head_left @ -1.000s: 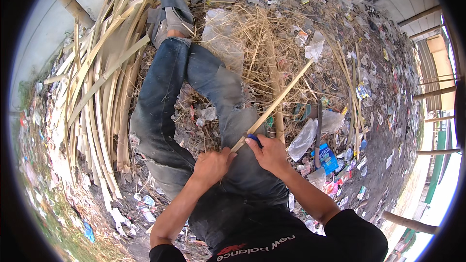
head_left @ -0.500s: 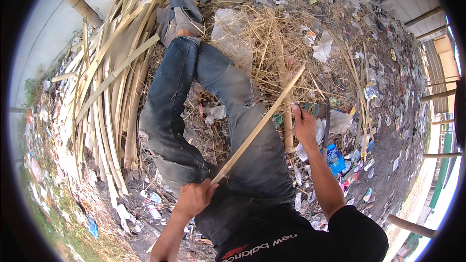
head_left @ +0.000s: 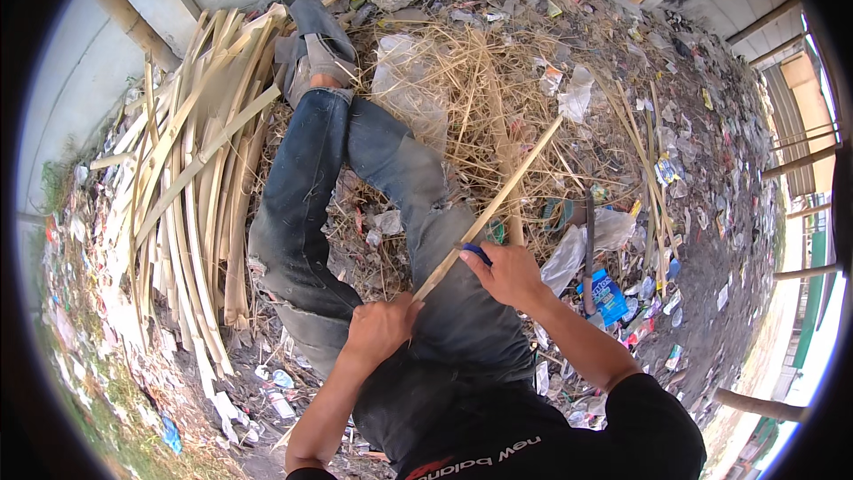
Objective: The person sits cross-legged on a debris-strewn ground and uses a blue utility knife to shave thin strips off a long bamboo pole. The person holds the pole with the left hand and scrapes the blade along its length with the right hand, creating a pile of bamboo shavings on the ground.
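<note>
A long pale bamboo strip (head_left: 512, 180) slants across my right thigh, its far end raised over the straw. My left hand (head_left: 382, 331) is closed around the strip's near end in my lap. A small blue-handled knife (head_left: 477, 254) is gripped in my right hand (head_left: 514, 276), its short edge against the strip a little beyond my left hand. The palm side of both hands is hidden.
A heap of bamboo strips (head_left: 200, 178) lies to my left by the wall. Straw shavings (head_left: 462, 80) and a bamboo pole (head_left: 502, 124) lie ahead. A dark curved blade (head_left: 589, 249) and thin strips (head_left: 653, 178) are on my right, amid scattered litter.
My right hand has come in leftward and down, and the knife now meets the strip. My left hand has shifted slightly right and up, still holding the strip's near end.
</note>
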The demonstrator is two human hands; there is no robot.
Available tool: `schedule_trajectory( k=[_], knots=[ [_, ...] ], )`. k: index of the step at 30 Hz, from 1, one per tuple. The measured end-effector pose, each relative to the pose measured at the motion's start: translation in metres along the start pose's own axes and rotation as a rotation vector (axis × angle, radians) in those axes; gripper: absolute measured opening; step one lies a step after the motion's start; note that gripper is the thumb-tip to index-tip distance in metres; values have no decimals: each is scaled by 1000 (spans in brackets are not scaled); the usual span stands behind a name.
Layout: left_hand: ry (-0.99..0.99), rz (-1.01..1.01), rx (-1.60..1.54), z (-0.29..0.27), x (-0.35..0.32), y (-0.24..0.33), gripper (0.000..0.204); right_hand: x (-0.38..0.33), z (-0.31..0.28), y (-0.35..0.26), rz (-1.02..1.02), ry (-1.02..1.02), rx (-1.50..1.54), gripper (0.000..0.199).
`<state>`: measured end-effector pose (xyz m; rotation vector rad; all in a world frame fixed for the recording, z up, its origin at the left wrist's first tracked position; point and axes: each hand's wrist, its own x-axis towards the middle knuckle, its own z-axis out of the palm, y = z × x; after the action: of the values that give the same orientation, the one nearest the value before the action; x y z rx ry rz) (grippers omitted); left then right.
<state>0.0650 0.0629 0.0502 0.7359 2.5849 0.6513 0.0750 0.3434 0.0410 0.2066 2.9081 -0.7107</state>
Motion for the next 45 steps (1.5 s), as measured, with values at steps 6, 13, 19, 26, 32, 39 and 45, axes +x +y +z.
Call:
schedule_trajectory(
  k=[6, 13, 19, 26, 32, 39, 45],
  knots=[
    [-6, -18, 20, 1, -15, -10, 32, 43, -37, 58, 195, 13, 10, 58],
    [6, -11, 47, -6, -17, -13, 32, 1, -16, -1, -88, -75, 37, 54],
    [17, 0, 78, -13, -18, -11, 31, 55, -34, 48, 161, 46, 104, 60],
    [6, 0, 95, -15, -23, -19, 31, 24, -9, 17, -84, -13, 32, 61],
    [-10, 23, 64, -22, -25, -23, 32, 67, -12, 55, 156, 31, 121, 61],
    [-70, -27, 81, -29, -48, -37, 32, 61, -29, 61, 156, -8, 90, 62],
    [-70, -28, 52, -36, -42, -37, 30, 43, -4, 35, -47, 44, -23, 64]
  ],
)
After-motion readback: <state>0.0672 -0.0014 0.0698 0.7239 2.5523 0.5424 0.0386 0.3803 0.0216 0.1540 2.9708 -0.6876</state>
